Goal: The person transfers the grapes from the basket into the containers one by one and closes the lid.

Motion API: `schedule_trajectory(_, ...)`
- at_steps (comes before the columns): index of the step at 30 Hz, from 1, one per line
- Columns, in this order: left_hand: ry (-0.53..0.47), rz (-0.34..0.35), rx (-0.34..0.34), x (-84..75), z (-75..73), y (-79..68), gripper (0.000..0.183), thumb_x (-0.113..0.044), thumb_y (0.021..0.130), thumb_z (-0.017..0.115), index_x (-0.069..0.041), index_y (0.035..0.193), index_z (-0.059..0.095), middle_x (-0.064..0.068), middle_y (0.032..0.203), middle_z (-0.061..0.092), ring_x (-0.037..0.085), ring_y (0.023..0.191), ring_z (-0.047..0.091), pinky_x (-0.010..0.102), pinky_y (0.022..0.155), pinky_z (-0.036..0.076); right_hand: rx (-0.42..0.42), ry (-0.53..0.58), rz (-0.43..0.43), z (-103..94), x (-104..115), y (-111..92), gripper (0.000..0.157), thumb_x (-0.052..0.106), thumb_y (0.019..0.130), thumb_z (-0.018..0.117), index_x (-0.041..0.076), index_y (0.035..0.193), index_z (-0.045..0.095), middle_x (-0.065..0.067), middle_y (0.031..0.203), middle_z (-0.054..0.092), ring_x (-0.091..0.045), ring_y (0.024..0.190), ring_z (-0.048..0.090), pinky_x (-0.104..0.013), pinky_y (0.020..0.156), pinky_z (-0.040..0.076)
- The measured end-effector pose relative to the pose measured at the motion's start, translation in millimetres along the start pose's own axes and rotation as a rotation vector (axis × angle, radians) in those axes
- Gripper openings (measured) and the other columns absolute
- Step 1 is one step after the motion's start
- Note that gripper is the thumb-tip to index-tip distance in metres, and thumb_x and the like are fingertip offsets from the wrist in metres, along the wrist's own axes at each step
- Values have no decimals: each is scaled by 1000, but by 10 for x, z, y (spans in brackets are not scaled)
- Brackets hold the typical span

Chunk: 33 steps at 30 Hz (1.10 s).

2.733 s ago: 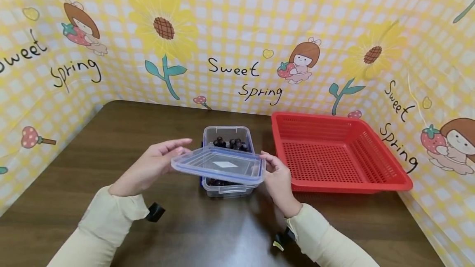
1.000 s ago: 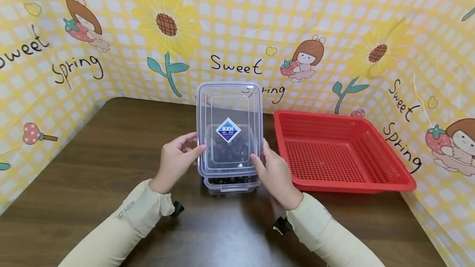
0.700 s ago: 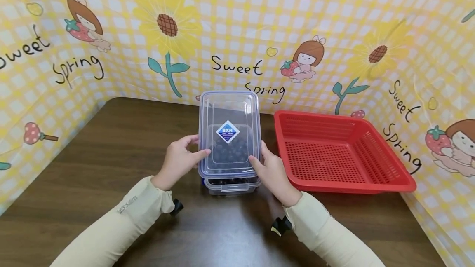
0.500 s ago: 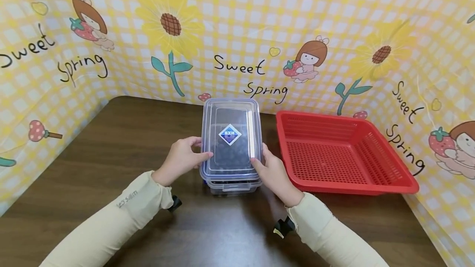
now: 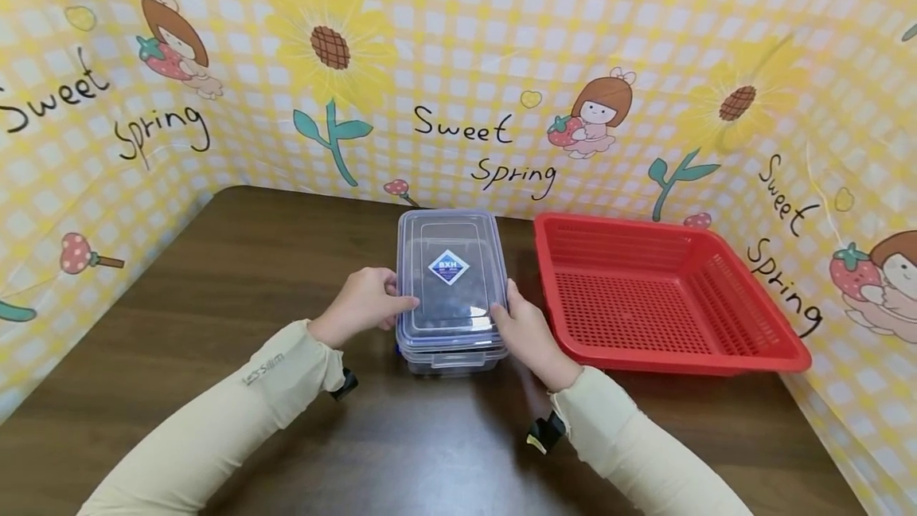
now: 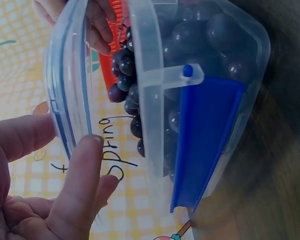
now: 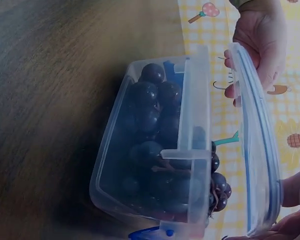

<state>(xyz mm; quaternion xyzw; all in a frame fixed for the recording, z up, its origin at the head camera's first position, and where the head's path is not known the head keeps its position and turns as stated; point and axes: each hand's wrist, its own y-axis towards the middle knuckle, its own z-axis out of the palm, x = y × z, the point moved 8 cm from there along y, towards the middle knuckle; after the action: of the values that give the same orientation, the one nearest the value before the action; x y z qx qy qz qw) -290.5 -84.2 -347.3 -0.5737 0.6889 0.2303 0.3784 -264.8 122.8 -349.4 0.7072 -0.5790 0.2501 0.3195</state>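
A clear lid (image 5: 458,313) with a blue seal and a diamond "BXH" label is held by both hands over a clear plastic food container (image 5: 447,365). My left hand (image 5: 365,302) pinches its left edge, thumb on top and fingers beneath. At the right edge, my right hand (image 5: 528,333) grips it the same way. Both wrist views show a gap between lid and rim. Dark grapes (image 6: 125,75) fill the container and heap above its rim. A blue side latch (image 6: 207,140) hangs down in the left wrist view.
A red perforated basket (image 5: 630,317) stands right of the container, close to my right hand. The brown wooden table (image 5: 286,245) ends at a yellow checked cloth backdrop (image 5: 458,38), which encloses the back and sides.
The lid first was tilted over the container, then raised nearly upright with its label towards me. Since then both hands have lowered it flatter over the grapes. The basket stays in place.
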Motion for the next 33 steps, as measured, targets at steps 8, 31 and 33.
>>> schedule_trajectory(8, 35, -16, 14, 62, 59, 53, 22, -15, 88, 67, 6, 91, 64, 8, 67, 65, 14, 49, 60, 31, 54, 55, -34, 54, 72, 72, -81, 22, 52, 7, 96, 47, -18, 139, 32, -31, 140, 40, -38, 130, 42, -47, 107, 33)
schedule_trajectory(31, 78, -61, 45, 146, 187, 148, 18, -13, 88, 65, 5, 87, 62, 9, 65, 62, 15, 45, 57, 31, 51, 55, -15, 49, 102, 169, -243, -19, 50, 9, 98, 46, -19, 137, 33, -31, 142, 37, -37, 129, 43, -48, 106, 33)
schedule_trajectory(33, 77, -65, 46, 155, 196, 151, 17, -13, 88, 65, 4, 87, 62, 10, 65, 62, 15, 46, 57, 31, 52, 55, -14, 50, 100, 182, -264, -21, 50, 9, 98, 46, -19, 137, 34, -32, 141, 38, -38, 129, 43, -48, 106, 33)
